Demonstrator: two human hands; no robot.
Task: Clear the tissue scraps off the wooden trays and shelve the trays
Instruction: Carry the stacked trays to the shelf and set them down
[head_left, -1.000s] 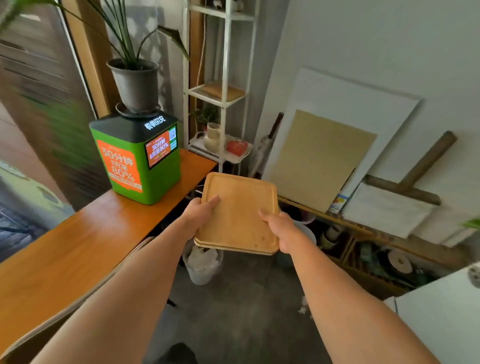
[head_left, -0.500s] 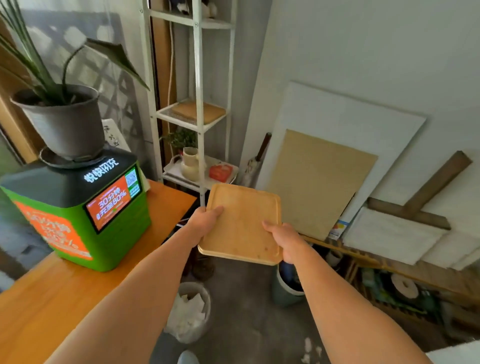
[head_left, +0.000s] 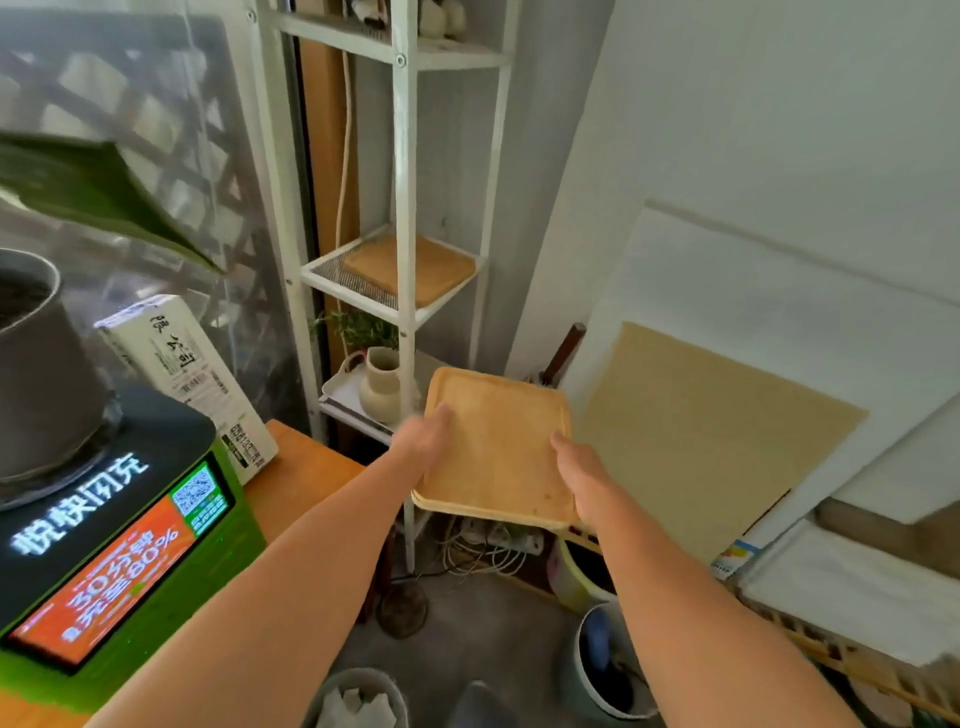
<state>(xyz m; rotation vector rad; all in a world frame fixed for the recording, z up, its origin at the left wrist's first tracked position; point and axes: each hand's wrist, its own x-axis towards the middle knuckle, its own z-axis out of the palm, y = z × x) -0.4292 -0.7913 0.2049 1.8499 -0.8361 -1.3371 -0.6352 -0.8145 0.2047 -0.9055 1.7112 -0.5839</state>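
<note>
I hold a stack of bare wooden trays level in front of me, no scraps on the top one. My left hand grips the left edge, thumb on top; my right hand grips the right edge. Just beyond stands a white metal shelf unit. Its middle mesh shelf carries another wooden tray. The held trays hover in front of the lower shelf, below that middle shelf. At the bottom edge a bin holds white tissue scraps.
A green charging kiosk with a grey plant pot sits on the orange counter at left. A beige jug stands on the lower shelf. Boards lean on the right wall; buckets and cables lie on the floor.
I have walked closer to the shelf unit, carrying the trays forward with both hands; the shelf and kiosk now loom larger. My grip on the trays is unchanged.
</note>
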